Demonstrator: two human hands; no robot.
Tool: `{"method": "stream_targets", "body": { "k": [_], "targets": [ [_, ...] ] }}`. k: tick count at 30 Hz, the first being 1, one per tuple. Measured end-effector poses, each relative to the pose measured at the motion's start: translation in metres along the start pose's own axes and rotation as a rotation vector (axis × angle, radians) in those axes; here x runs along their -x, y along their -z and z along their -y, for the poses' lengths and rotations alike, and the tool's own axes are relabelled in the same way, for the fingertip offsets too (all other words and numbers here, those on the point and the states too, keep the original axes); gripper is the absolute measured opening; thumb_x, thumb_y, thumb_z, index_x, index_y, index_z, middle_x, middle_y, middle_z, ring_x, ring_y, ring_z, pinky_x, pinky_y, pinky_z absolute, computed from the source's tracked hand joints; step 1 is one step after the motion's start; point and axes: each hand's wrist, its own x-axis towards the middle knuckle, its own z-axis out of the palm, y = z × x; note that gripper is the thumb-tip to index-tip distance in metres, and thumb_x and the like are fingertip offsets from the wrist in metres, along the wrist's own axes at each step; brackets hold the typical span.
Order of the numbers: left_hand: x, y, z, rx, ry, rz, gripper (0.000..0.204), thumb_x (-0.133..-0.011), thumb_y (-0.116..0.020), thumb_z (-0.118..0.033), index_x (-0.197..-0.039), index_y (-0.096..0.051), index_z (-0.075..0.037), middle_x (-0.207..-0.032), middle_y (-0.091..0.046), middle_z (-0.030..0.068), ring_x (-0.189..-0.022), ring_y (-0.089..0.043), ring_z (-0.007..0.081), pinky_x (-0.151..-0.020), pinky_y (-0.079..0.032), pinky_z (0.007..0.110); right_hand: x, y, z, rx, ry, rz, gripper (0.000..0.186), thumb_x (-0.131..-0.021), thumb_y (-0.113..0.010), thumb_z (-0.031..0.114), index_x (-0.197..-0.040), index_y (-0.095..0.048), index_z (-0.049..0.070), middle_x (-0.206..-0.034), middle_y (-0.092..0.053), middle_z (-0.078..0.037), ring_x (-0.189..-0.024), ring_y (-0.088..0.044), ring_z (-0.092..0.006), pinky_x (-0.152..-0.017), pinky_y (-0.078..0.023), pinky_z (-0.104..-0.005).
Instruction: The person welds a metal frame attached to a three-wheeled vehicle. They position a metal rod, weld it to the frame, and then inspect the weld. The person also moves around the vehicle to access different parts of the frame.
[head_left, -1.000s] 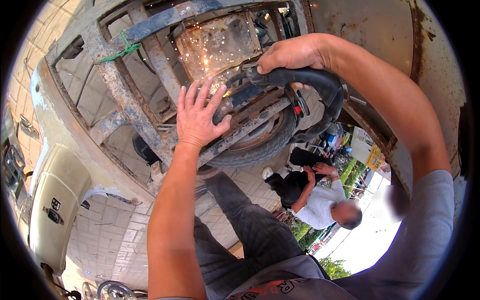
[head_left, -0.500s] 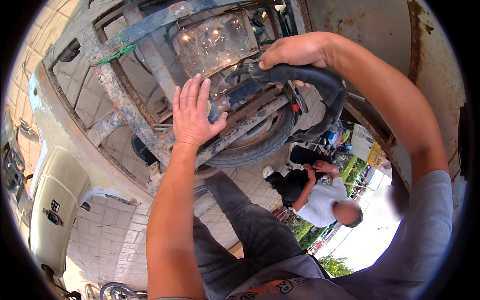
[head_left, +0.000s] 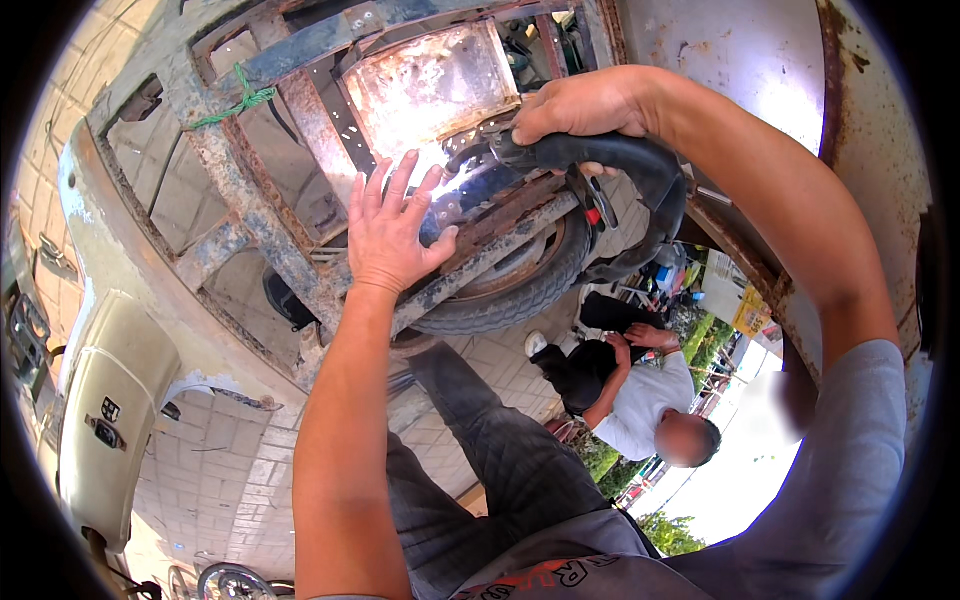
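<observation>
My right hand (head_left: 590,105) is wrapped round the black handle of a welding torch (head_left: 570,150), whose thick black cable loops down beside the wheel. A bright white-violet welding arc (head_left: 450,188) glows near the torch tip, over the rusty metal frame (head_left: 510,235). Just left of the glare my left hand (head_left: 385,225) is held open, fingers spread and holding nothing. Its fingertips come close to the light; whether the palm rests on the frame I cannot tell. A rusty metal plate (head_left: 430,80) beyond the arc is brightly lit. Glare hides the spot being welded.
A rubber tyre (head_left: 500,310) lies under the frame. Green cord (head_left: 245,97) is tied round a frame bar at left. Beside it is a cream vehicle panel (head_left: 120,400). Rusty sheet metal (head_left: 720,60) rises at right. A seated person (head_left: 640,395) is at lower right.
The scattered orange sparks have given way to a bright arc that lights the plate. My left fingers have spread and shifted slightly right. The seated person's head has moved slightly.
</observation>
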Motion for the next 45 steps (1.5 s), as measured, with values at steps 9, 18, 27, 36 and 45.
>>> {"method": "stream_targets", "body": {
  "k": [9,18,27,36,45],
  "targets": [
    [0.001,-0.001,0.001,-0.001,-0.008,-0.011,0.081,-0.062,-0.073,-0.039,-0.138,-0.047,-0.024,-0.148,-0.037,0.0042,-0.133,-0.036,0.0293,-0.115,-0.021,0.048,0.004,-0.002,0.005,0.001,0.021,0.017,0.028,-0.093,-0.051,0.031,-0.096,-0.058,0.003,-0.069,-0.057,-0.006,-0.045,-0.050,-0.0115,-0.039,-0.044,-0.0287],
    [0.000,0.007,-0.002,0.000,0.015,0.049,0.082,-0.063,-0.073,-0.039,-0.139,-0.046,-0.023,-0.147,-0.039,0.0054,-0.133,-0.035,0.0294,-0.115,-0.020,0.049,0.001,-0.004,0.003,-0.004,0.013,-0.007,0.029,-0.094,-0.051,0.031,-0.095,-0.058,0.003,-0.069,-0.057,-0.006,-0.046,-0.051,-0.0120,-0.038,-0.045,-0.0283],
    [0.001,0.001,0.001,0.049,0.017,-0.045,0.095,-0.063,-0.075,-0.037,-0.143,-0.034,-0.006,-0.147,-0.036,0.0122,-0.135,-0.034,0.0292,-0.115,-0.021,0.049,0.021,-0.007,-0.021,-0.168,0.066,-0.121,0.031,-0.094,-0.047,0.033,-0.101,-0.058,0.005,-0.080,-0.060,-0.007,-0.049,-0.053,-0.0123,-0.042,-0.047,-0.0285],
    [0.009,0.016,-0.006,0.173,0.108,-0.094,0.084,-0.072,-0.073,-0.033,-0.140,-0.036,-0.001,-0.143,-0.038,0.0178,-0.134,-0.034,0.0336,-0.115,-0.018,0.050,0.072,-0.110,-0.105,-0.609,0.204,-0.422,0.037,-0.095,-0.052,0.031,-0.119,-0.056,0.004,-0.080,-0.058,-0.003,-0.053,-0.053,-0.0104,-0.047,-0.044,-0.0259],
    [0.192,0.067,-0.075,0.495,0.618,-0.003,0.018,-0.093,-0.063,-0.016,-0.092,-0.067,0.002,-0.057,-0.056,0.0053,-0.051,-0.053,0.0099,-0.050,-0.044,0.028,0.057,-0.230,-0.156,-1.053,0.387,-0.653,0.037,-0.093,-0.061,0.037,-0.105,-0.055,0.002,-0.084,-0.061,-0.006,-0.052,-0.055,-0.0124,-0.047,-0.046,-0.0280]
  ]
}}
